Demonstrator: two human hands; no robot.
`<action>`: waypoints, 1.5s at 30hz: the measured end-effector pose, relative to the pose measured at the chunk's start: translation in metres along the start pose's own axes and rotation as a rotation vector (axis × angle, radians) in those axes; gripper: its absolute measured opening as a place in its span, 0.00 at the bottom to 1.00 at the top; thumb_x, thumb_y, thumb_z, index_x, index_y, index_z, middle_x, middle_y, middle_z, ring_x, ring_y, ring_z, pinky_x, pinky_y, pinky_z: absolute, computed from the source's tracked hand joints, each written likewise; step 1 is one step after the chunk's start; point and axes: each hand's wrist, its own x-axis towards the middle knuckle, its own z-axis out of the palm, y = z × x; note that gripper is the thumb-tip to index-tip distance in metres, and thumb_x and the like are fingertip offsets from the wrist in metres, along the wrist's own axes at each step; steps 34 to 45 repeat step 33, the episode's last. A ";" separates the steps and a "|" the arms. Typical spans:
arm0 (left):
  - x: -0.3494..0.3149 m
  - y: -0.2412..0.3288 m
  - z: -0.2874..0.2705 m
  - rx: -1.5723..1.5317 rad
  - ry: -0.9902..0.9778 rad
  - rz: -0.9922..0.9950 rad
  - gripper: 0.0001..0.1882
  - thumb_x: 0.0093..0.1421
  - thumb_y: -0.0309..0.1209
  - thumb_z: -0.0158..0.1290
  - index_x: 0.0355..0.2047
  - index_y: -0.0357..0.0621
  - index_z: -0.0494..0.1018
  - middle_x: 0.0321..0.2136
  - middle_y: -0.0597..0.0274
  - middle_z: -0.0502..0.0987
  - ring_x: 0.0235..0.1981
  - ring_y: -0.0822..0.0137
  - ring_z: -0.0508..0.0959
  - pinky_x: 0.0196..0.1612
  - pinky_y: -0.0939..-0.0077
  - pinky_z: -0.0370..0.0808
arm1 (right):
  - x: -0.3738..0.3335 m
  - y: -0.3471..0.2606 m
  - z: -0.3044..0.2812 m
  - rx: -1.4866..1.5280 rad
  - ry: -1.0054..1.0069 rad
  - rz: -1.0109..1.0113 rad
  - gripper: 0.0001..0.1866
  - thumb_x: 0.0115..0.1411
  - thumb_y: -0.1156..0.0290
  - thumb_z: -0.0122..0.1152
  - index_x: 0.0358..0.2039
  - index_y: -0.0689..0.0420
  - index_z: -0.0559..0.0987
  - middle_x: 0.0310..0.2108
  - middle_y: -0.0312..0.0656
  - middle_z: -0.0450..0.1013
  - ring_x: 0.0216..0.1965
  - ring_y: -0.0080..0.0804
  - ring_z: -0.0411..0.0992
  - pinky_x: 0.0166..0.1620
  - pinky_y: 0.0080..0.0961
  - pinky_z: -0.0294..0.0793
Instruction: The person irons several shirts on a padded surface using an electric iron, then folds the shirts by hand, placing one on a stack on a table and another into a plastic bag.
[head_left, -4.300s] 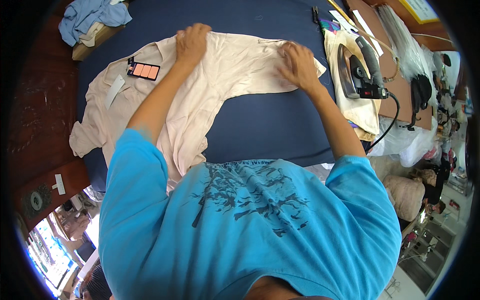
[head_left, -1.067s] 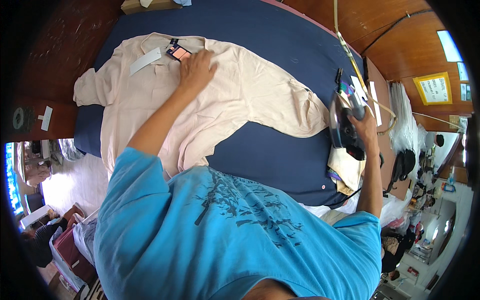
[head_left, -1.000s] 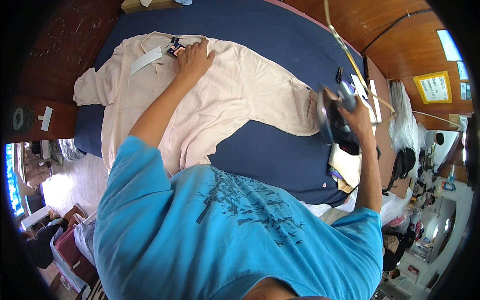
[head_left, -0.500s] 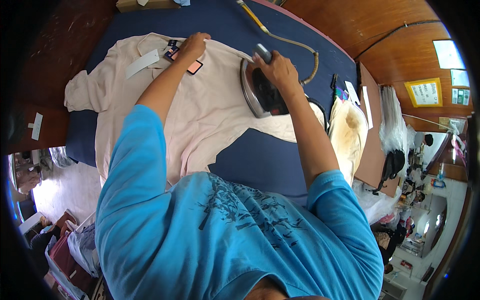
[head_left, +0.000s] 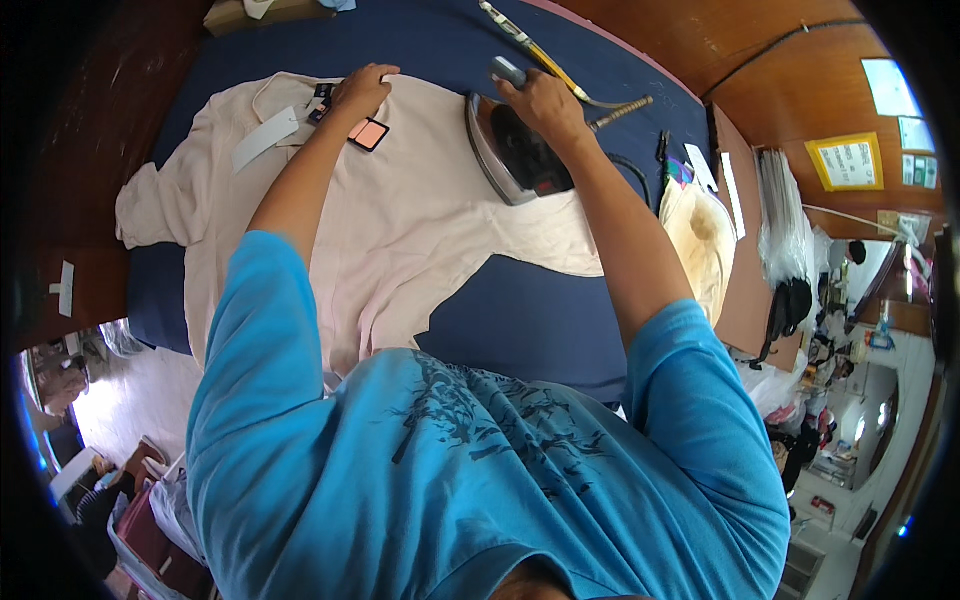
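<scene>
A pale beige shirt [head_left: 420, 190] lies spread over the dark blue ironing table [head_left: 540, 310], its collar to the left and a sleeve stretching right. My left hand [head_left: 362, 92] is closed on the shirt's far edge near the shoulder, its fingertips partly hidden. Beside it on the cloth are a long white tag [head_left: 265, 140] and a dark-bordered orange tag [head_left: 369, 134]. In my right hand [head_left: 547, 110] is the handle of a dark clothes iron [head_left: 515, 155], whose metal soleplate rests on the shirt at the sleeve's upper part. The iron's tip points away from me.
A hose [head_left: 545, 62] with a yellow stretch runs across the table's far side. To the right lies a stained cream pad [head_left: 700, 225], beside a brown board [head_left: 745, 270] and hanging clear plastic [head_left: 785, 220]. A cardboard box [head_left: 270, 12] sits at the far left.
The iron in my right hand has slid a little away from me and to the left over the shirt. Its hose has shifted with it. My left hand keeps to the shirt's far edge.
</scene>
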 end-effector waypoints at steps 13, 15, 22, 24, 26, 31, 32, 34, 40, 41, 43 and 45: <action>0.006 -0.004 0.007 -0.065 0.123 0.109 0.21 0.53 0.31 0.48 0.50 0.51 0.69 0.36 0.56 0.73 0.37 0.62 0.74 0.41 0.68 0.70 | 0.021 -0.002 0.007 0.049 0.012 0.038 0.26 0.51 0.47 0.53 0.40 0.57 0.76 0.37 0.50 0.75 0.41 0.46 0.73 0.45 0.36 0.71; -0.004 0.024 0.016 0.101 0.437 0.203 0.20 0.54 0.31 0.47 0.49 0.55 0.70 0.39 0.59 0.72 0.39 0.61 0.74 0.42 0.65 0.71 | 0.013 0.013 0.011 0.088 -0.022 -0.018 0.25 0.50 0.49 0.56 0.39 0.59 0.75 0.36 0.53 0.74 0.40 0.49 0.72 0.44 0.37 0.70; -0.047 0.092 0.079 0.329 0.140 0.484 0.22 0.61 0.43 0.40 0.55 0.56 0.63 0.57 0.66 0.61 0.59 0.62 0.58 0.56 0.51 0.54 | -0.081 0.017 -0.009 0.076 -0.064 0.086 0.25 0.51 0.54 0.57 0.37 0.66 0.73 0.31 0.60 0.73 0.37 0.55 0.72 0.41 0.40 0.70; -0.047 0.094 0.084 0.384 0.046 0.427 0.24 0.62 0.45 0.36 0.59 0.58 0.57 0.61 0.67 0.55 0.62 0.64 0.52 0.57 0.47 0.50 | -0.090 0.039 -0.012 0.044 -0.012 0.209 0.26 0.51 0.53 0.56 0.38 0.65 0.72 0.33 0.60 0.73 0.39 0.56 0.71 0.43 0.41 0.70; -0.045 0.097 0.082 0.448 -0.057 0.396 0.26 0.63 0.46 0.33 0.62 0.60 0.51 0.63 0.69 0.49 0.65 0.65 0.46 0.58 0.44 0.46 | -0.093 0.073 -0.017 0.082 0.092 0.327 0.25 0.51 0.53 0.55 0.37 0.65 0.72 0.33 0.60 0.73 0.40 0.56 0.71 0.43 0.42 0.69; -0.042 0.094 0.080 0.425 -0.090 0.377 0.27 0.63 0.46 0.34 0.62 0.60 0.50 0.64 0.70 0.48 0.65 0.65 0.45 0.59 0.44 0.44 | -0.092 0.082 -0.022 0.109 0.095 0.367 0.25 0.51 0.54 0.55 0.37 0.65 0.73 0.34 0.61 0.72 0.41 0.56 0.70 0.45 0.41 0.68; -0.041 0.093 0.080 0.425 -0.110 0.364 0.27 0.63 0.46 0.34 0.62 0.61 0.49 0.64 0.70 0.47 0.65 0.66 0.44 0.59 0.44 0.43 | -0.091 0.076 -0.023 0.103 0.054 0.341 0.25 0.51 0.54 0.55 0.38 0.65 0.73 0.34 0.61 0.72 0.41 0.56 0.70 0.45 0.40 0.68; -0.042 0.093 0.082 0.423 -0.115 0.365 0.27 0.63 0.46 0.34 0.62 0.61 0.49 0.64 0.70 0.47 0.65 0.66 0.44 0.59 0.44 0.43 | -0.092 0.071 -0.023 0.098 0.009 0.321 0.25 0.51 0.54 0.56 0.38 0.65 0.73 0.34 0.62 0.72 0.41 0.56 0.70 0.45 0.40 0.68; -0.042 0.093 0.082 0.423 -0.115 0.365 0.27 0.63 0.46 0.34 0.62 0.61 0.49 0.64 0.70 0.47 0.65 0.66 0.44 0.59 0.44 0.43 | -0.092 0.071 -0.023 0.098 0.009 0.321 0.25 0.51 0.54 0.56 0.38 0.65 0.73 0.34 0.62 0.72 0.41 0.56 0.70 0.45 0.40 0.68; -0.042 0.093 0.082 0.423 -0.115 0.365 0.27 0.63 0.46 0.34 0.62 0.61 0.49 0.64 0.70 0.47 0.65 0.66 0.44 0.59 0.44 0.43 | -0.092 0.071 -0.023 0.098 0.009 0.321 0.25 0.51 0.54 0.56 0.38 0.65 0.73 0.34 0.62 0.72 0.41 0.56 0.70 0.45 0.40 0.68; -0.042 0.093 0.082 0.423 -0.115 0.365 0.27 0.63 0.46 0.34 0.62 0.61 0.49 0.64 0.70 0.47 0.65 0.66 0.44 0.59 0.44 0.43 | -0.092 0.071 -0.023 0.098 0.009 0.321 0.25 0.51 0.54 0.56 0.38 0.65 0.73 0.34 0.62 0.72 0.41 0.56 0.70 0.45 0.40 0.68; -0.042 0.093 0.082 0.423 -0.115 0.365 0.27 0.63 0.46 0.34 0.62 0.61 0.49 0.64 0.70 0.47 0.65 0.66 0.44 0.59 0.44 0.43 | -0.092 0.071 -0.023 0.098 0.009 0.321 0.25 0.51 0.54 0.56 0.38 0.65 0.73 0.34 0.62 0.72 0.41 0.56 0.70 0.45 0.40 0.68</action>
